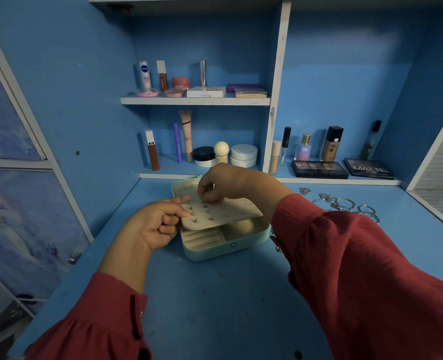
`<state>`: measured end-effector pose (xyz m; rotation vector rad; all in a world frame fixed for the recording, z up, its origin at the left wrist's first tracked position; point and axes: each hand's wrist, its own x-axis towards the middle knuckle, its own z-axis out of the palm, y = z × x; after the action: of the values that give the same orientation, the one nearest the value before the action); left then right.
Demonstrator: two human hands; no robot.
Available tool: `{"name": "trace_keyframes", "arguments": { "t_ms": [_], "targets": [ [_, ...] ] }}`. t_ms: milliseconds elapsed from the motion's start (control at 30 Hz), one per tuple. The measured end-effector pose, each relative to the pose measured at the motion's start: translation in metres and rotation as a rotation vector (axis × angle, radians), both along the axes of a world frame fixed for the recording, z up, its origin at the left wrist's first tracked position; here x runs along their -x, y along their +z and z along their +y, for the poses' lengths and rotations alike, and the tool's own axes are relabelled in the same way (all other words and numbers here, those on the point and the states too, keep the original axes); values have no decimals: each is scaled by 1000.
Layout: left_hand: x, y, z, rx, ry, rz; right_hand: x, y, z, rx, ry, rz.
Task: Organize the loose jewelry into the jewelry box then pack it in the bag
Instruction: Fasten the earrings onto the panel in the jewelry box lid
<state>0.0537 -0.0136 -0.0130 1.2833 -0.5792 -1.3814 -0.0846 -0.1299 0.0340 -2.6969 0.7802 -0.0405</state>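
A pale green jewelry box (pixel 241 249) lies open on the blue desk, its cream lining showing ring rolls and a compartment. Above it my left hand (pixel 158 224) pinches the left edge of the cream earring panel (pixel 230 211), which carries several small studs. My right hand (pixel 215 185) reaches over the panel's far left part with fingertips pinched together, seemingly on a tiny earring too small to make out. Loose silver chains and bangles (pixel 345 203) lie on the desk to the right of the box.
Cosmetics fill the shelves behind the box: tubes, jars and bottles (pixel 202 152), two dark eyeshadow palettes (pixel 319 169) at the right. A small piece of jewelry (pixel 278 248) lies beside my right sleeve. No bag is in view.
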Motion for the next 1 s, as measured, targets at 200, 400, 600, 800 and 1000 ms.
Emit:
{"name": "trace_keyframes", "arguments": {
  "t_ms": [200, 400, 600, 800, 1000],
  "targets": [
    [0, 0, 0, 3, -10, -23, -3, 0, 2, 11, -14, 32],
    [2, 1, 1, 7, -14, -36, -9, 4, 6, 13, -34, 117],
    [3, 2, 1, 15, -11, -49, -14, 10, 10, -10, -85, 203],
    [3, 1, 1, 14, 3, -76, -27, 10, 14, 6, -218, 229],
    [1, 0, 1, 20, -4, -20, -10, 5, 11, -82, -242, 85]
  ]
}}
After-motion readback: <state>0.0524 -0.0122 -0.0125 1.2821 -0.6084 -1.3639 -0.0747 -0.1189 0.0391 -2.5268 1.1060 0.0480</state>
